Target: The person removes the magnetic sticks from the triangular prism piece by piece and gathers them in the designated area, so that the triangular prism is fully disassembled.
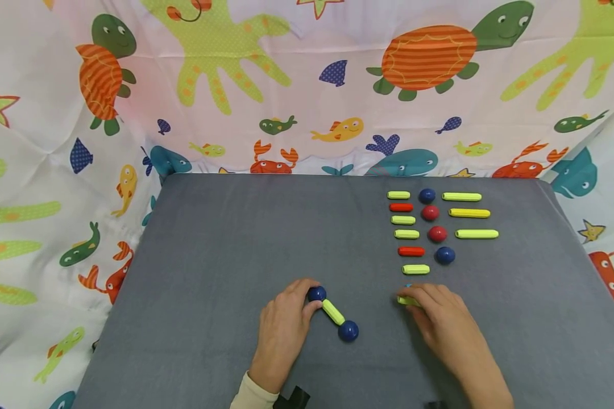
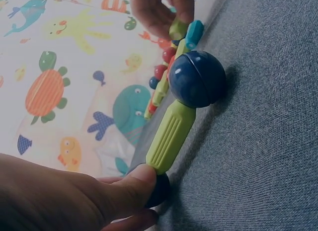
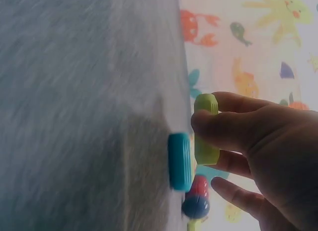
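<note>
My left hand (image 1: 285, 325) pinches a dark blue ball (image 1: 317, 293) between thumb and fingers. A short yellow-green toy rod (image 1: 334, 312) joins that ball to a second blue ball (image 1: 348, 331), which touches the cloth in the left wrist view. Another short yellow-green rod (image 3: 206, 141) is pinched between the thumb and fingers of my right hand (image 1: 447, 324), raised off the table. Below and beside it lies a short teal rod (image 3: 179, 161), mostly hidden by the right hand in the head view.
On the grey table (image 1: 225, 244), a column of short green and red rods (image 1: 411, 251) stands at the right. Beside it are red and blue balls (image 1: 437, 233) and longer yellow and green rods (image 1: 476, 233). A sea-animal curtain (image 1: 307, 85) hangs behind.
</note>
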`<state>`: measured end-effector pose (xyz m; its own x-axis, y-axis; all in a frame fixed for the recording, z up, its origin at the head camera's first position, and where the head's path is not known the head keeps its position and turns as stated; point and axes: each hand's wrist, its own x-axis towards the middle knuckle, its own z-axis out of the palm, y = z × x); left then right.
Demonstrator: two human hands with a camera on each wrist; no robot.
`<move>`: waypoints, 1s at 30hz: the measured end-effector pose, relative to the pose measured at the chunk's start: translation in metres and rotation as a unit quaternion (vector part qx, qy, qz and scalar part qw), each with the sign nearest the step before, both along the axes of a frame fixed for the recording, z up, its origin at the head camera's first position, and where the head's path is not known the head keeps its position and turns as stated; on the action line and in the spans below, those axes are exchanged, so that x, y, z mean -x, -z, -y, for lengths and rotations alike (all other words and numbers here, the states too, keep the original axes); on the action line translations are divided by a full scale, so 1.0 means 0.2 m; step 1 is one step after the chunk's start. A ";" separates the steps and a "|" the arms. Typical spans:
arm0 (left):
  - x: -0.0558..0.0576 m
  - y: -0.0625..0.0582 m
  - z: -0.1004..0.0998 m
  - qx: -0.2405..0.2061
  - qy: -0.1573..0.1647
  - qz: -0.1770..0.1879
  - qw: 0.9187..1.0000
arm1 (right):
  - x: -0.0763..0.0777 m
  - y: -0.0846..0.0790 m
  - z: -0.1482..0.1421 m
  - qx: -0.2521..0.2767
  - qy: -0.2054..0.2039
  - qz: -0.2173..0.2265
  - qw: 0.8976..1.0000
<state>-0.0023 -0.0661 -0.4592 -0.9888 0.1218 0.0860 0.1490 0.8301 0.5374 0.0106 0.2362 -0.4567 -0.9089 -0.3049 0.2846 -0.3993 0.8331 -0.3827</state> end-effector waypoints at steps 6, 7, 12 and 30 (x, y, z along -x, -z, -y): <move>0.00 0.00 -0.01 0.000 0.001 -0.001 1.000 | -0.04 0.02 -0.07 0.002 0.011 -0.011 1.000; -0.01 0.00 -0.01 0.001 0.001 -0.003 1.000 | -0.04 0.02 -0.08 -0.001 0.015 -0.007 1.000; -0.01 0.00 -0.01 0.005 0.001 -0.011 1.000 | -0.07 0.04 -0.12 -0.013 0.029 0.011 0.999; -0.01 0.00 -0.02 0.011 0.007 -0.011 1.000 | -0.07 0.06 -0.11 -0.006 0.020 0.014 1.000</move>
